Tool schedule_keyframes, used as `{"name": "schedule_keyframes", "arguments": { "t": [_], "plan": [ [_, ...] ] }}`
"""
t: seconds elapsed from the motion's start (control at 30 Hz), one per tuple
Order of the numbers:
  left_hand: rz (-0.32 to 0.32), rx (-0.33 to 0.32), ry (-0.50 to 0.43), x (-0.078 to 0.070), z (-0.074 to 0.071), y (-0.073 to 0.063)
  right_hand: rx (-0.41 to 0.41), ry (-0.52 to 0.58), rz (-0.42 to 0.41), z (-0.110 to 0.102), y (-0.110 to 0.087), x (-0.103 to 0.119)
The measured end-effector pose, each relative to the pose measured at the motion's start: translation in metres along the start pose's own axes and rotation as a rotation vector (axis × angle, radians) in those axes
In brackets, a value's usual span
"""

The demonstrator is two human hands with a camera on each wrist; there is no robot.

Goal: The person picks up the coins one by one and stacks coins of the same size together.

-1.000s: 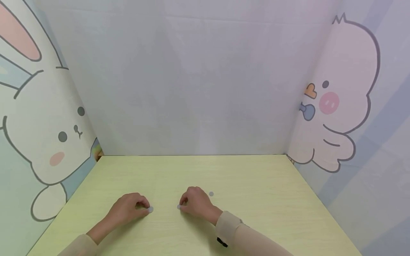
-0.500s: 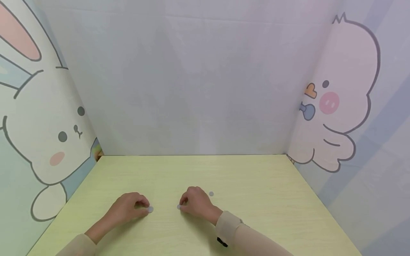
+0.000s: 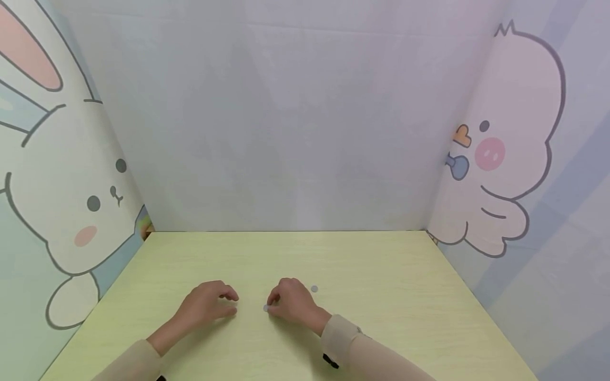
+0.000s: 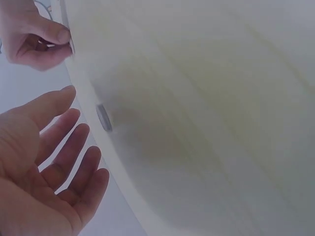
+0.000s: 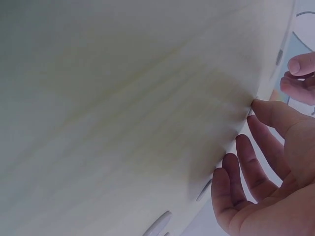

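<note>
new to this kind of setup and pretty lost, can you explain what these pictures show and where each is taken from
There's no machine here, just a person's two bare hands. The wide picture comes from a camera worn on the head, looking forward and down at a table. Each wrist also wears a camera, which is why the table looks tilted in those pictures.

The right hand pinches a small grey disc; another disc lies to its right. The left hand holds nothing: its fingers are apart, near a third disc. The right wrist's picture also shows disc edges near that hand; I can't tell the total number.
</note>
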State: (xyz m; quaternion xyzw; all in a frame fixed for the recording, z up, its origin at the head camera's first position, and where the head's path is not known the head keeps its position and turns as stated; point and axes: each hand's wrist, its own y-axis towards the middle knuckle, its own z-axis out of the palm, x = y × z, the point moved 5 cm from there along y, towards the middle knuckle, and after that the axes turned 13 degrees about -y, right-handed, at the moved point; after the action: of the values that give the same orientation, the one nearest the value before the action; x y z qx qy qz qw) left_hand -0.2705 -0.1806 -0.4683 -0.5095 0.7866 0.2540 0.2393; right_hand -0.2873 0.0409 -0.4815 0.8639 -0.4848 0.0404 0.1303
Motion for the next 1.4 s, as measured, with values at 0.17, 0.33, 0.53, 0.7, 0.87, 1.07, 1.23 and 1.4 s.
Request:
{"name": "schedule_keyframes", "arguments": {
  "t": [0.17, 0.33, 0.53, 0.7, 0.87, 1.07, 1.23, 1.4],
  "plan": [
    [0.024, 0.0, 0.018, -0.011, 0.012, 0.01, 0.015, 0.012, 0.014, 0.001, 0.001, 0.0],
    [0.016, 0.008, 0.015, -0.021, 0.023, 0.018, 0.035, 0.031, 0.028, 0.002, 0.001, -0.001],
    [-0.001, -0.001, 0.019, -0.026, 0.035, 0.023, 0.018, 0.032, 0.009, 0.0, 0.001, -0.001],
    [0.0, -0.003, -0.004, -0.029, 0.043, 0.025, 0.014, 0.038, 0.003, -0.001, 0.001, 0.0],
    [-0.006, -0.023, -0.002, -0.032, 0.045, 0.027, 0.025, 0.057, 0.029, 0.001, 0.001, -0.002],
    [0.012, -0.037, -0.007, -0.035, 0.047, 0.027, 0.039, 0.082, 0.057, 0.003, 0.002, -0.005],
    [0.025, -0.046, -0.027, -0.034, 0.049, 0.026, 0.046, 0.102, 0.065, 0.004, 0.003, -0.005],
    [0.019, -0.055, -0.039, -0.034, 0.051, 0.026, 0.047, 0.103, 0.062, 0.006, 0.004, -0.006]
  ]
}}
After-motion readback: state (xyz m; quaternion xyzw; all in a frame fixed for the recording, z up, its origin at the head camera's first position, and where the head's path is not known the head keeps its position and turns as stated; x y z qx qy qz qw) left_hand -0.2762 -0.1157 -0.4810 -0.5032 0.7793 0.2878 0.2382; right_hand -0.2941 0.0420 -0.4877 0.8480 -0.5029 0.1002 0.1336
